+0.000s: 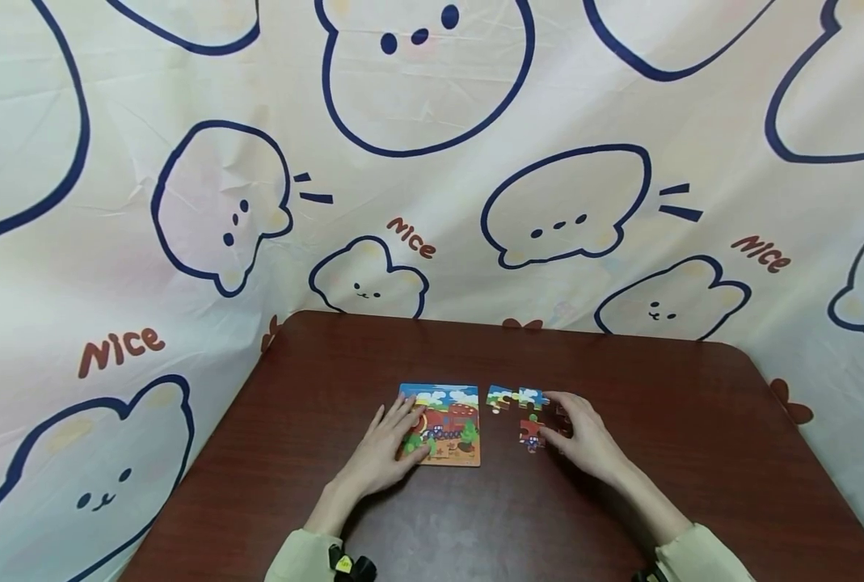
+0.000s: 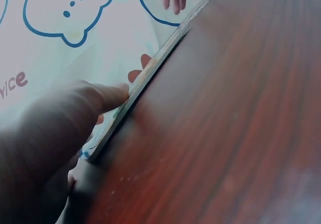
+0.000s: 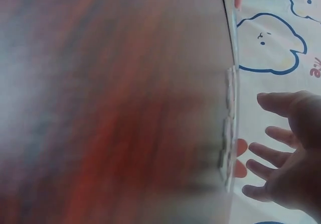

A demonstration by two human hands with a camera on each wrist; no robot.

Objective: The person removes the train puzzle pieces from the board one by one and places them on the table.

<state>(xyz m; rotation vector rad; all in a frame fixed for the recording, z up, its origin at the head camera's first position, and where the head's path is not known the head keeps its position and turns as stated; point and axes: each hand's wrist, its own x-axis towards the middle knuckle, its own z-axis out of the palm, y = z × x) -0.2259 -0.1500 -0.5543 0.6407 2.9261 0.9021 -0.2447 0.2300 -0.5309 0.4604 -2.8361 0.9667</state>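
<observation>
A square jigsaw puzzle [image 1: 455,428] with a colourful picture of a red vehicle, clouds and bushes lies flat on the table. My left hand [image 1: 379,454] rests on its left side with the fingers extended; the left wrist view shows the thumb on the edge of the puzzle board [image 2: 150,76]. Right of it lie loose puzzle pieces: blue-and-white ones [image 1: 531,398] at the top and a red one [image 1: 529,431] below. My right hand [image 1: 584,436] hovers beside these, partly hiding some. In the right wrist view its fingers are spread, apart from the pieces [image 3: 229,128].
The dark brown wooden table [image 1: 461,517] stretches around the puzzle on every side. Behind and beside it hangs a pale curtain [image 1: 417,186] printed with blue-outlined cartoon animals, meeting the table's back edge.
</observation>
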